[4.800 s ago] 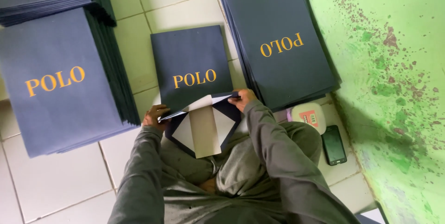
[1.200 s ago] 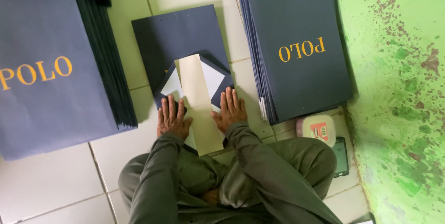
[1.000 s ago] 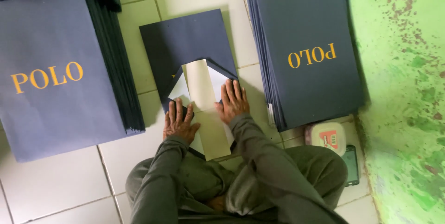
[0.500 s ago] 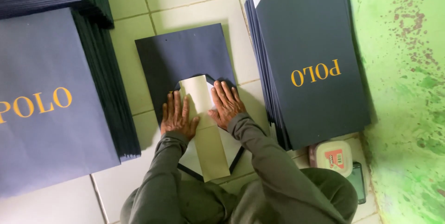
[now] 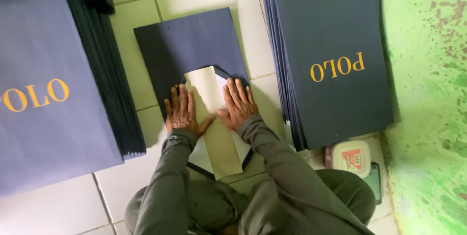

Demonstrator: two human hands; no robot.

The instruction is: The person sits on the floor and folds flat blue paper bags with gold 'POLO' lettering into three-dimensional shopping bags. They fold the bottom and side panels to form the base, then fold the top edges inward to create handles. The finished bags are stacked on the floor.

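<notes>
Sheet [image 5: 192,45], dark navy card, lies flat on the tiled floor [image 5: 146,181], its long axis running away from the person; most of it reaches beyond the fingertips. Both hands press open and flat on its near end, clamped on nothing. Between them runs a cream strip [image 5: 214,133], also lengthwise. The left hand [image 5: 182,111] lies on the navy flap just left of the strip; the right hand [image 5: 238,104] lies just right of it, thumb on the cream. Both are equally near. To the left stands a tall navy stack [image 5: 48,94], to the right another pile [image 5: 331,55]. Near the right elbow sits a small tub [image 5: 348,157] beside a phone [image 5: 373,181]. Sleeves hide the strip's near corners, and what lies under the palms cannot be seen.
</notes>
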